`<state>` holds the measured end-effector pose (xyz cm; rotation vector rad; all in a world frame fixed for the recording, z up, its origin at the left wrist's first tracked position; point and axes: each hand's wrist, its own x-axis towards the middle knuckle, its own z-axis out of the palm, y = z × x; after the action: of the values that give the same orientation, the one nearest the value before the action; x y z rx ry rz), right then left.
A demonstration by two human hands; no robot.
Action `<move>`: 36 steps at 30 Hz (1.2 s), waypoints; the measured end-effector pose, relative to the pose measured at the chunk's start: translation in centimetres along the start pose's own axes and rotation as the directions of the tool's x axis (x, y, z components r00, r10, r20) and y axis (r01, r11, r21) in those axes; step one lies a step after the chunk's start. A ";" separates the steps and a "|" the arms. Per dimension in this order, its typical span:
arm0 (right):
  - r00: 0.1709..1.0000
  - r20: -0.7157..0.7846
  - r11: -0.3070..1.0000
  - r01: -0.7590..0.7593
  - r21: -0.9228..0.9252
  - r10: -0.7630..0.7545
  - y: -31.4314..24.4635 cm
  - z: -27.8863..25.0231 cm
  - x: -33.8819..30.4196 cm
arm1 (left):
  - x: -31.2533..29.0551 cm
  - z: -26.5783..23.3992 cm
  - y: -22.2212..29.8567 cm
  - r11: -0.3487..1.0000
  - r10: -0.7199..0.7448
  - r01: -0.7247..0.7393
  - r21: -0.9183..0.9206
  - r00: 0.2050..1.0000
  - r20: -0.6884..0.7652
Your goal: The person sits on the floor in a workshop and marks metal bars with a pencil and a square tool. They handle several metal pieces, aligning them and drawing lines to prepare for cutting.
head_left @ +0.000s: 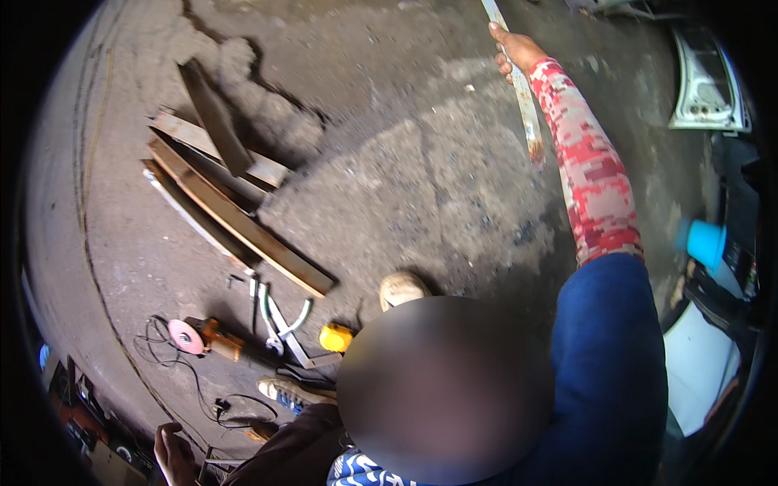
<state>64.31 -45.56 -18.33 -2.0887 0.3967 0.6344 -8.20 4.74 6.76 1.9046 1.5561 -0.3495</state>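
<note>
Far out at the upper right, my right hand (516, 53) is closed round a long flat metal strip (527, 113). Its pale, worn surface ends in a rusty tip that points down toward the concrete floor; the upper end runs out of the picture. My right arm is stretched out in a red digital-camouflage sleeve. Low at the left edge, my left hand (172, 455) hangs with its fingers loosely bent and apart, holding nothing that I can see. An orange angle grinder (220, 338) with a pink disc (185, 335) lies on the floor ahead of it.
Several metal channel lengths (235, 215) lie piled at the left. Near my shoes are locking clamps (279, 320), a yellow tape measure (335, 337) and the grinder's cord with plug (220, 407). A white vehicle panel (707, 109) and blue bucket (707, 243) stand right.
</note>
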 end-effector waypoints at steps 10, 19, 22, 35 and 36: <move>0.942 -0.335 0.995 -0.026 -0.095 -0.007 28.5 -1.9 -27.9 | 5.9 -1.5 -1.8 0.995 0.023 -0.038 0.096 0.988 0.153; 0.775 -0.612 0.987 -0.098 0.127 0.156 35.4 4.1 -33.6 | 9.9 1.1 0.8 0.994 0.010 -0.037 0.108 0.970 0.242; 0.760 -0.623 0.978 -0.077 0.194 0.184 31.3 6.2 -29.5 | 8.9 1.0 1.9 0.998 -0.023 0.008 0.069 0.974 0.225; 0.139 -0.710 0.670 0.492 -0.555 -0.690 -11.0 -7.3 6.9 | 5.4 0.7 3.0 0.998 -0.063 0.061 0.019 0.980 0.191; 0.158 -0.700 0.663 0.515 -0.544 -0.696 -12.1 -7.2 6.2 | 5.6 0.7 2.8 0.999 -0.021 0.016 0.031 0.987 0.159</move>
<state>77.45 -45.14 -10.40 -2.3338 -0.0328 -1.0740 -3.96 8.36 3.88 1.8375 1.4709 -0.5226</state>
